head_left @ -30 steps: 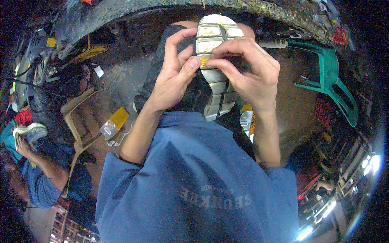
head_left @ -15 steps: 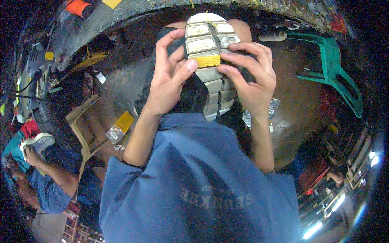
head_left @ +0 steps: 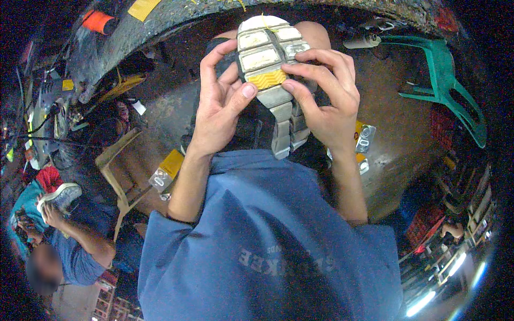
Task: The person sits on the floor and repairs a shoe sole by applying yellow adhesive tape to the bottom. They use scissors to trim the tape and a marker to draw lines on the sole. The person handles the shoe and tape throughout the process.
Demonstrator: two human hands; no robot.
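Observation:
A shoe sole (head_left: 275, 98) with pale and grey tread blocks faces up above my lap, toe or heel end away from me; I cannot tell which. Across its middle lies a yellow piece with a zigzag tread (head_left: 267, 80). My left hand (head_left: 218, 109) grips the sole's left edge, its thumb beside the yellow piece's lower left corner. On the other side, my right hand (head_left: 333, 104) pinches at the right edge, thumb and forefinger tips touching the yellow piece's right end. A thin yellow strand hangs over the sole's far end.
A stained workbench (head_left: 187, 13) runs along the far side, bearing an orange spool (head_left: 98, 22) and a yellow sheet (head_left: 143, 8). Yellow tins (head_left: 167, 167) stand on the floor by both forearms. A green plastic chair (head_left: 440, 80) is at right. At left, a co-worker holds a shoe (head_left: 61, 197).
The sole and both hands have shifted slightly left in the view. More of the yellow piece's zigzag face now shows. My right fingertips remain at its right end.

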